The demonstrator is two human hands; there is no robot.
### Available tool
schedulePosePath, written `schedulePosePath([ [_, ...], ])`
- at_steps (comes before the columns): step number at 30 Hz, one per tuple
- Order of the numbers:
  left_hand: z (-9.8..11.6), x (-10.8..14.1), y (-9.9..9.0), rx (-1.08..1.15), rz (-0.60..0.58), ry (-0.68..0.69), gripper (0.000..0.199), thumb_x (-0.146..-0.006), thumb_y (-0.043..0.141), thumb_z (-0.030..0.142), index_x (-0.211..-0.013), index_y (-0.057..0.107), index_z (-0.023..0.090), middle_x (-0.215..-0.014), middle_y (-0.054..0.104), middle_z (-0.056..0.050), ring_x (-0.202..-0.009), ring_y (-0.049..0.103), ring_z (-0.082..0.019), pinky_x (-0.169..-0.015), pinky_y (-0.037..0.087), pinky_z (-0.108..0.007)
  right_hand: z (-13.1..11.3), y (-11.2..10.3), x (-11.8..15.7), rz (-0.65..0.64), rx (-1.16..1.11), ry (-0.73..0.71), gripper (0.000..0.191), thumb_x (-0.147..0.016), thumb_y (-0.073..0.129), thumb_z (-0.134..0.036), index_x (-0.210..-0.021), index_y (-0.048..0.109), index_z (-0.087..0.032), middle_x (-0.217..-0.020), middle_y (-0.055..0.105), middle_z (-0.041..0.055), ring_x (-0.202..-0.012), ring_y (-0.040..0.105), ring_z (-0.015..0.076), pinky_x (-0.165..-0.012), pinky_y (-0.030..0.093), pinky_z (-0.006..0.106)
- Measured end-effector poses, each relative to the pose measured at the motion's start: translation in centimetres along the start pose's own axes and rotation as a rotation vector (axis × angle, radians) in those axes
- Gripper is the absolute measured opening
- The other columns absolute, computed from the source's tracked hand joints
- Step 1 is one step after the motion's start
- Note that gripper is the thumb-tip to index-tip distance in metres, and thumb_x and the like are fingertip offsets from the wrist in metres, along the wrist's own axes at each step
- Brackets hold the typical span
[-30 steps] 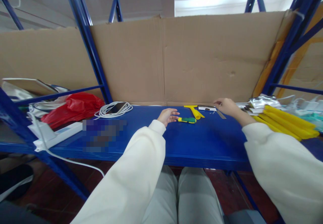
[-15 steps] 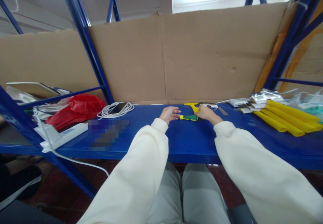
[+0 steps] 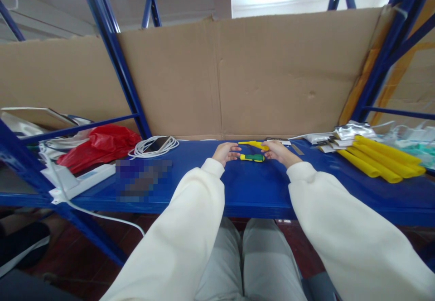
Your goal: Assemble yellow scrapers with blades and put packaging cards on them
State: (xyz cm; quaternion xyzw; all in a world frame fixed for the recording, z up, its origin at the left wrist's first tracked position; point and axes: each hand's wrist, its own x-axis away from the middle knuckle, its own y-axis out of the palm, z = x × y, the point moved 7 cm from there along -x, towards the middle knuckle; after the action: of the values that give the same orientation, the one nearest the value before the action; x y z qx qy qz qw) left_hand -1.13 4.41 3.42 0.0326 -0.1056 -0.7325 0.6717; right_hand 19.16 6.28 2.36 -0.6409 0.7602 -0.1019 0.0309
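Far to the left of the left fingers is a crumpled red bag. A long white power strip lies in front of it, also well away from the fingers. A bit nearer to the left fingers is a loop of white cord, with a dark flat thing inside it. In front of the loop is a patch blurred into little squares, so nobody can tell what it is.

The left hand comes next, over the blue table. Its fingers are bent but loose, with a gap between them and the thumb, and they point to the right. Just past these fingertips is a green and yellow screwdriver. It lies flat between the two hands, with its yellow end near the left fingers and its green end close to the right fingers. Behind it is a yellow tool. The right hand pinches the right end of it, and its other end is near the left fingertips; it is too small to tell if they touch.

Behind the right fingers is a small black and white packet, and to their right lies a thin metal strip. Farther right are shiny silver packs, then big yellow rolls, well apart from the fingers.
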Motion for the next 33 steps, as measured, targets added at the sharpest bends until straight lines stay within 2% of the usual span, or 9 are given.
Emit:
schedulePosePath([
  [4, -0.1, 0.0, 0.0, -0.004, 0.000, -0.009, 0.008, -0.086, 0.053, 0.010, -0.090, 0.059, 0.014, -0.061, 0.065, 0.000, -0.044, 0.058, -0.009, -0.047, 0.044, -0.019, 0.1, 0.7, 0.3, -0.094, -0.171, 0.060, 0.017, -0.092, 0.050, -0.019, -0.108, 0.054, -0.018, -0.058, 0.064, 0.0001, -0.040, 0.048, 0.0100, -0.044, 0.041, 0.020],
  [8, 0.0, -0.1, 0.1, -0.009, -0.003, -0.003, 0.009, -0.087, 0.052, 0.010, -0.091, 0.059, 0.013, -0.061, 0.065, 0.000, -0.043, 0.058, -0.009, -0.047, 0.043, -0.019, -0.8, 0.6, 0.8, -0.089, -0.255, -0.036, 0.025, -0.093, 0.053, -0.026, -0.116, 0.059, -0.017, -0.062, 0.069, 0.0030, -0.043, 0.053, 0.0095, -0.046, 0.042, 0.018],
  [15, -0.3, -0.7, 0.0, -0.012, 0.000, -0.003, 0.021, -0.092, 0.052, 0.020, -0.110, 0.058, 0.011, -0.084, 0.074, -0.009, -0.053, 0.063, -0.011, -0.052, 0.048, -0.021, -3.5, 1.6, 1.9, -0.065, -0.176, -0.450, 0.042, -0.082, 0.069, -0.032, -0.122, 0.067, -0.017, -0.079, 0.075, 0.0061, -0.054, 0.064, 0.0110, -0.052, 0.049, 0.020],
  [18, -0.3, -0.8, 0.2, 0.026, -0.025, 0.027, 0.027, -0.093, 0.055, 0.031, -0.113, 0.058, 0.012, -0.086, 0.073, -0.009, -0.058, 0.066, -0.012, -0.052, 0.049, -0.020, -4.1, 3.1, 3.0, -0.147, -0.071, -0.663, 0.050, -0.074, 0.075, -0.039, -0.119, 0.070, -0.017, -0.094, 0.076, 0.0078, -0.063, 0.067, 0.0150, -0.062, 0.055, 0.028],
  [22, -0.2, -1.0, 0.2, 0.049, -0.037, 0.071, 0.024, -0.089, 0.063, 0.033, -0.102, 0.065, 0.013, -0.075, 0.070, -0.005, -0.057, 0.064, -0.011, -0.058, 0.051, -0.020, -4.0, 5.5, 5.2, -0.287, 0.151, -0.843, 0.044, -0.070, 0.076, -0.039, -0.110, 0.075, -0.020, -0.109, 0.074, 0.0070, -0.082, 0.070, 0.0213, -0.074, 0.056, 0.034],
  [26, -0.2, -1.4, -0.3, 0.036, 0.023, 0.086, 0.012, -0.086, 0.064, 0.019, -0.091, 0.067, 0.009, -0.068, 0.068, -0.004, -0.051, 0.060, -0.010, -0.061, 0.051, -0.024, -3.7, 7.0, 6.6, -0.385, 0.265, -0.875, 0.037, -0.074, 0.072, -0.039, -0.107, 0.077, -0.021, -0.097, 0.077, 0.0044, -0.076, 0.069, 0.0191, -0.071, 0.054, 0.031],
  [29, 0.0, -1.2, -0.2, 0.028, 0.038, 0.096, 0.004, -0.083, 0.063, 0.011, -0.085, 0.066, 0.009, -0.064, 0.067, -0.003, -0.047, 0.057, -0.010, -0.058, 0.050, -0.025, -3.6, 7.1, 6.3, -0.412, 0.251, -0.827, 0.033, -0.080, 0.065, -0.047, -0.086, 0.078, -0.017, -0.077, 0.075, 0.0046, -0.061, 0.065, 0.0158, -0.062, 0.052, 0.028],
  [31, 0.1, -0.8, 0.0, 0.019, 0.039, 0.080, 0.005, -0.085, 0.059, 0.008, -0.084, 0.064, 0.009, -0.062, 0.066, -0.002, -0.045, 0.056, -0.010, -0.053, 0.047, -0.023, -3.7, 6.4, 5.4, -0.344, 0.223, -0.803, 0.037, -0.081, 0.062, -0.049, -0.071, 0.073, -0.016, -0.068, 0.072, 0.0054, -0.057, 0.062, 0.0149, -0.059, 0.051, 0.027],
  [33, 0.2, -0.4, 0.3, -0.003, 0.030, 0.049, 0.006, -0.087, 0.056, 0.008, -0.089, 0.062, 0.010, -0.063, 0.067, -0.003, -0.047, 0.058, -0.011, -0.049, 0.045, -0.022, -3.7, 5.2, 4.0, -0.205, 0.181, -0.777, 0.035, -0.081, 0.061, -0.047, -0.067, 0.068, -0.016, -0.067, 0.070, 0.0054, -0.056, 0.061, 0.0141, -0.058, 0.050, 0.027],
])
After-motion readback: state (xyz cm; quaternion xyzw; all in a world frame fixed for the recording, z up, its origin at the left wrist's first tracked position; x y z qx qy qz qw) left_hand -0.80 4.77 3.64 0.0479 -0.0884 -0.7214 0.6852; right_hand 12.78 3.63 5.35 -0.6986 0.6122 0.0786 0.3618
